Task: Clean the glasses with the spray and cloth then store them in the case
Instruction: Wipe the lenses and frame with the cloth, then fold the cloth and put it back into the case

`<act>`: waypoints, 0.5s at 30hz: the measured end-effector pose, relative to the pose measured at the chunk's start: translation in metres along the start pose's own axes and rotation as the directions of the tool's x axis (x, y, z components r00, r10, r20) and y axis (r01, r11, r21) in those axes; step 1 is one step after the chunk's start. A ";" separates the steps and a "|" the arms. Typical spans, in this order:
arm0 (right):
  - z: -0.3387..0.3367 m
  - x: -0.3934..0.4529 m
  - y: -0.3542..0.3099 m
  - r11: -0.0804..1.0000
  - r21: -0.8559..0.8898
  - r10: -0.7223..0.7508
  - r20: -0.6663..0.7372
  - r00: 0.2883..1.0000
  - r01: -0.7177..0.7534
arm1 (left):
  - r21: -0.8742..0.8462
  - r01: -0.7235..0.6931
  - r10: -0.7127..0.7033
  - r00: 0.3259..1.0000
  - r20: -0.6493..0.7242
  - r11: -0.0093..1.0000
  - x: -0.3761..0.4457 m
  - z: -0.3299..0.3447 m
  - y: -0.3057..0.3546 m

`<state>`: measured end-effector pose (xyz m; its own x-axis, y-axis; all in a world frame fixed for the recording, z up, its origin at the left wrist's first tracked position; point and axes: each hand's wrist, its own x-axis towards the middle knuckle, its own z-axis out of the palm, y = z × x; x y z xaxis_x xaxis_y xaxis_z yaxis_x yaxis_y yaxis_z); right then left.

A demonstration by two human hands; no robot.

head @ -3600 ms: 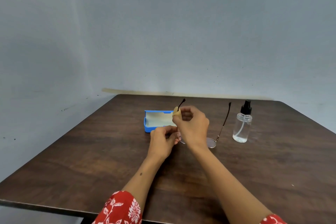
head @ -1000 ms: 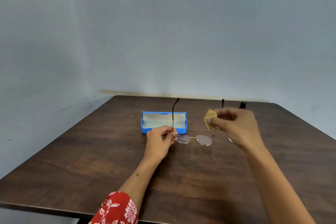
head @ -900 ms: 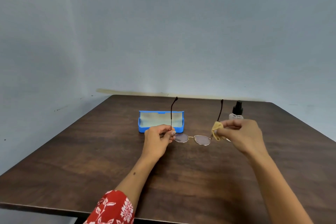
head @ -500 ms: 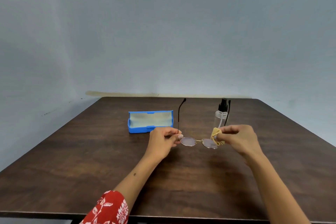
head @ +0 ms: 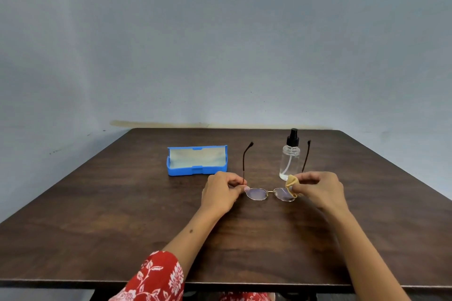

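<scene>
The glasses (head: 269, 193) hung just above the table (head: 122, 215), left hand (head: 223, 192) pinching one hinge, right hand (head: 316, 189) pinching the cloth (head: 291, 184). The cloth had shifted from the temple onto the right lens; wiping continued, with the open case (head: 197, 161) waiting and the spray (head: 289, 157) behind.

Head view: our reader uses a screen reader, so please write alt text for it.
A person's left hand pinches the glasses at one temple while the right hand rubs a yellow cloth on one lens. An open blue case and spray bottle stand behind.
</scene>
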<state>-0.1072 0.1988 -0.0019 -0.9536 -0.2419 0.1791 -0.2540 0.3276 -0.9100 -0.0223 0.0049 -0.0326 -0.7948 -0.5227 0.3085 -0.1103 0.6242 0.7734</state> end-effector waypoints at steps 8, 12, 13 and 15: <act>-0.013 -0.021 0.003 1.000 0.006 -0.029 -0.035 0.999 0.029 | -0.022 0.025 -0.025 0.999 0.022 0.999 -0.002 -0.005 0.000; -0.010 -0.037 -0.001 0.972 0.231 -0.070 0.170 0.983 0.030 | -0.023 0.034 -0.034 0.999 -0.008 0.999 -0.012 -0.018 0.006; -0.008 -0.040 -0.004 0.952 0.304 -0.112 0.223 0.968 0.040 | -0.039 0.021 -0.023 0.998 -0.051 0.999 -0.018 -0.021 0.008; -0.002 -0.047 -0.010 0.915 0.395 -0.215 0.317 0.924 0.078 | -0.148 -0.012 -0.005 0.994 -0.111 0.989 -0.034 -0.028 0.015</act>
<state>-0.0602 0.2089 -0.0001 -0.7752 -0.5832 0.2429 -0.2431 -0.0795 -0.9667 0.0200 0.0160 -0.0166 -0.7234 -0.5865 0.3643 -0.0115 0.5377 0.8430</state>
